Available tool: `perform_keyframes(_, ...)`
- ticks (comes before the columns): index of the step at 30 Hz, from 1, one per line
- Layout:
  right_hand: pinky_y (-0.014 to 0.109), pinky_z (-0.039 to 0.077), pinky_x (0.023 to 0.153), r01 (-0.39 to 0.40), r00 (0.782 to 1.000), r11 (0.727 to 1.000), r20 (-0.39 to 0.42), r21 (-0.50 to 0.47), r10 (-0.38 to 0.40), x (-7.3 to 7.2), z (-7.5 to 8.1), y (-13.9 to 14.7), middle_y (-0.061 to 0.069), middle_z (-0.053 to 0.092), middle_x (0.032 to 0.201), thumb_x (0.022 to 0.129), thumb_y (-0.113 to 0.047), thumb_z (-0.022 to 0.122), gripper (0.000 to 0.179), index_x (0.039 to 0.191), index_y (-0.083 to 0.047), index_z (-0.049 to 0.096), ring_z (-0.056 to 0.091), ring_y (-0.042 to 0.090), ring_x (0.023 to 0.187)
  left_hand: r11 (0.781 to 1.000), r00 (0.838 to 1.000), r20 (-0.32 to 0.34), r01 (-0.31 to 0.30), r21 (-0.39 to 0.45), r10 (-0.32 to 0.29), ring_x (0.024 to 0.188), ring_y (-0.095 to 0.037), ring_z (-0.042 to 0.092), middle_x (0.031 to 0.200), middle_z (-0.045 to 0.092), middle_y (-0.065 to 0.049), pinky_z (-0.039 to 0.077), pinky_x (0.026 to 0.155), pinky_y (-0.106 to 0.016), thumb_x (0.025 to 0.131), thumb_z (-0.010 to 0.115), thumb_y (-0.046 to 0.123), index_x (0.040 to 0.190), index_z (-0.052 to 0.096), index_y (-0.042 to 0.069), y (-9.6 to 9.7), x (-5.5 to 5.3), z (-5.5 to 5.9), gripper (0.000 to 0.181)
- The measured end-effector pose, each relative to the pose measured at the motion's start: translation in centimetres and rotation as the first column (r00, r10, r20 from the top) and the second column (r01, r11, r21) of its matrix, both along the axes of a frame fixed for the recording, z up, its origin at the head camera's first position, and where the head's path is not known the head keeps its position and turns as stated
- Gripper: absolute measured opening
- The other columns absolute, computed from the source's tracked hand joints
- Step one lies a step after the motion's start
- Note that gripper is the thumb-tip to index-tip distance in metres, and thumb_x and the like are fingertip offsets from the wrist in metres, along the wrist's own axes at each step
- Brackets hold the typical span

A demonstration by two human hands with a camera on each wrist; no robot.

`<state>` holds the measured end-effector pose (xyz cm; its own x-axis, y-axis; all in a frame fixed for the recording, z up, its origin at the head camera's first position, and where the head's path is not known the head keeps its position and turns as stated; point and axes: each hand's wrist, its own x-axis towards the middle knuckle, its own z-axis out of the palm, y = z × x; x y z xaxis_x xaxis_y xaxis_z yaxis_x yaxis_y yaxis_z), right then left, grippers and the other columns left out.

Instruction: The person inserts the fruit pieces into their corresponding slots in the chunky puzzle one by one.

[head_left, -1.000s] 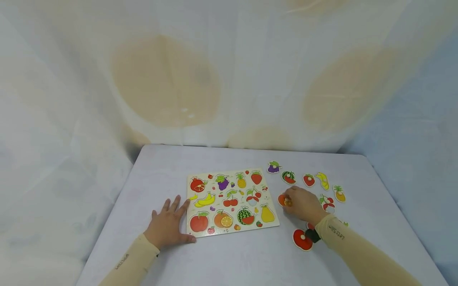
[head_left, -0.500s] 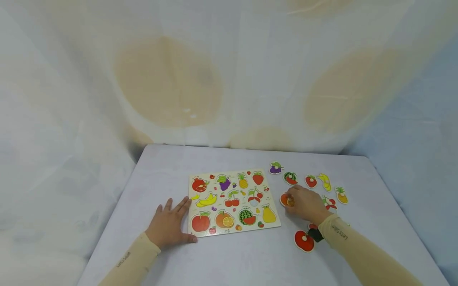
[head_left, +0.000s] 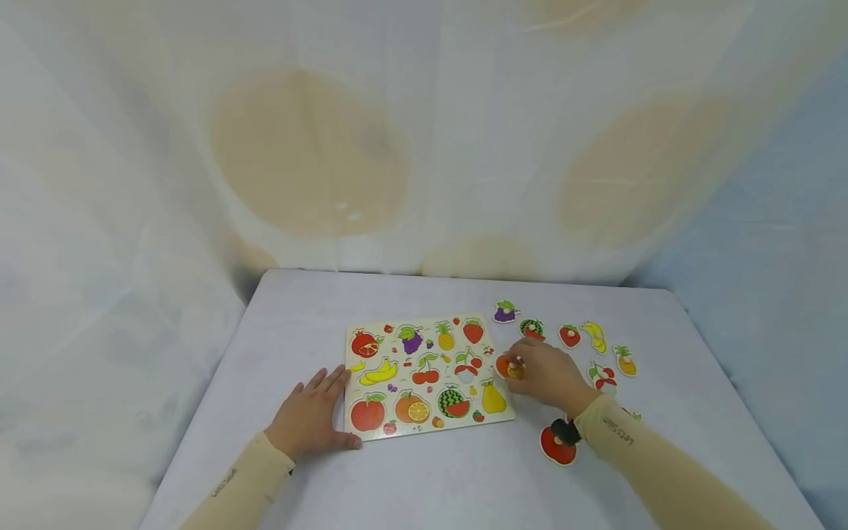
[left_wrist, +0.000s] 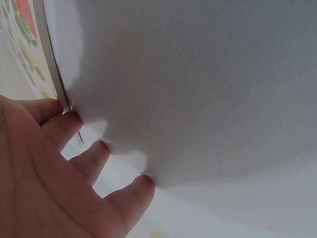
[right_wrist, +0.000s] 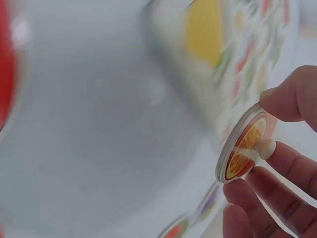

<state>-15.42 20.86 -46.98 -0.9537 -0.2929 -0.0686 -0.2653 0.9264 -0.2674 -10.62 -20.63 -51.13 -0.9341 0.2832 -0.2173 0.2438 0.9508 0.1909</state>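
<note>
My right hand holds an orange puzzle piece with a small knob. In the right wrist view, the thumb is on one edge and fingers are at the knob and opposite edge. The piece is tilted, off the table, by the right side of a wooden fruit puzzle board. The board carries fruit pictures, including an orange in its front row. My left hand rests on the table with fingers spread, fingertips at the board's left edge; the left wrist view shows them touching cloth and board side.
Loose knobbed pieces lie right of the board: grapes, watermelon, strawberry, bananas, pineapple and cherries. A red fruit piece lies nearer the front. My right forearm partly covers another piece. White cloth covers the table.
My right hand has moved left toward the board, bringing the orange piece off its place on the table. The left hand stays at the board's edge.
</note>
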Motion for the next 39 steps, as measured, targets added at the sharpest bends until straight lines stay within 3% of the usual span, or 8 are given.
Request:
perform_keyframes(7,0.027,0.053,0.075,-0.125,0.992,0.992,-0.001,-0.018,0.125,0.7,0.6,-5.9,-0.007,0.063,0.103,0.075,-0.035,0.087,0.036,0.104,-0.020,0.073,0.055,0.009,0.082,0.999,1.000,0.012,-0.026,0.019,0.025,0.146,-0.039,0.025,0.160,0.032,-0.007,0.025,0.108,-0.069,0.059,0.084,0.070,0.156,0.036,0.012,0.1,0.2,0.3,0.123)
perform_keyframes(12,0.027,0.054,0.077,-0.209,0.977,0.977,0.022,-0.043,0.210,1.3,0.0,-9.2,-0.008,0.064,0.106,0.075,-0.036,0.086,0.035,0.104,-0.021,0.074,0.057,0.008,0.085,0.999,1.000,0.010,-0.023,0.024,0.023,0.146,-0.039,0.024,0.161,0.031,-0.007,0.025,0.108,-0.070,0.058,0.083,0.071,0.156,0.035,0.012,0.3,0.1,0.1,0.124)
perform_keyframes(20,0.022,0.050,0.070,-0.319,0.946,0.947,0.051,-0.021,0.320,2.0,-1.1,-12.7,-0.012,0.058,0.094,0.075,-0.035,0.084,0.032,0.102,-0.021,0.074,0.053,0.006,0.077,1.000,1.000,-0.007,-0.001,0.024,0.001,0.146,-0.040,0.024,0.161,0.030,-0.007,0.026,0.106,-0.071,0.058,0.080,0.075,0.156,0.034,0.012,0.4,-0.1,-0.5,0.126)
perform_keyframes(39,0.022,0.052,0.074,-0.351,0.936,0.935,-0.006,0.060,0.352,2.7,-2.1,-15.5,-0.009,0.061,0.095,0.076,-0.041,0.086,0.040,0.108,-0.019,0.074,0.053,0.007,0.081,1.000,1.000,-0.006,0.013,0.022,-0.013,0.146,-0.039,0.024,0.162,0.028,-0.008,0.025,0.108,-0.070,0.062,0.079,0.074,0.157,0.031,0.011,0.4,0.2,-0.1,0.124)
